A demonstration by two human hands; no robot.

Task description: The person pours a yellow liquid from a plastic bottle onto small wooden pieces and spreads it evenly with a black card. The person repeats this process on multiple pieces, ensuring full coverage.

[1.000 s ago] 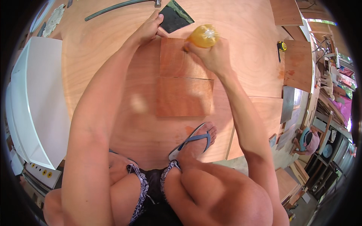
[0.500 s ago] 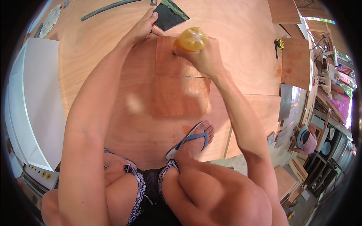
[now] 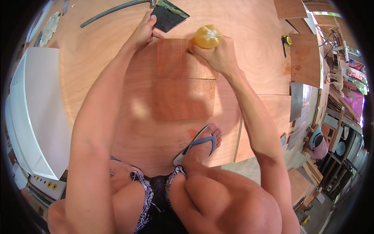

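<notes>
In my left hand [image 3: 143, 34] is a flat black spreader [image 3: 168, 19] with a greenish, crusted far edge, the thumb lying on its face. Below it, my left fingers reach the far left corner of a reddish-brown wooden board [image 3: 171, 58]. My right hand [image 3: 219, 56] grips a clear plastic bottle of yellow liquid [image 3: 207, 36], its base turned up toward me. The bottle's mouth is hidden by the hand, low over the board's far right part. A second wooden board [image 3: 185, 100] lies nearer me, its edge along the first.
Both boards rest on a large plywood sheet [image 3: 97, 50], where my sandalled foot [image 3: 204, 144] also stands. A hammer [image 3: 113, 11] lies far left, a tape measure [image 3: 286, 41] far right. A white panel [image 3: 43, 109] stands at left. Another person [image 3: 317, 142] sits at far right.
My right hand and the bottle have moved a little to the right over the far board. The left hand still holds the spreader; the whole view has shifted slightly.
</notes>
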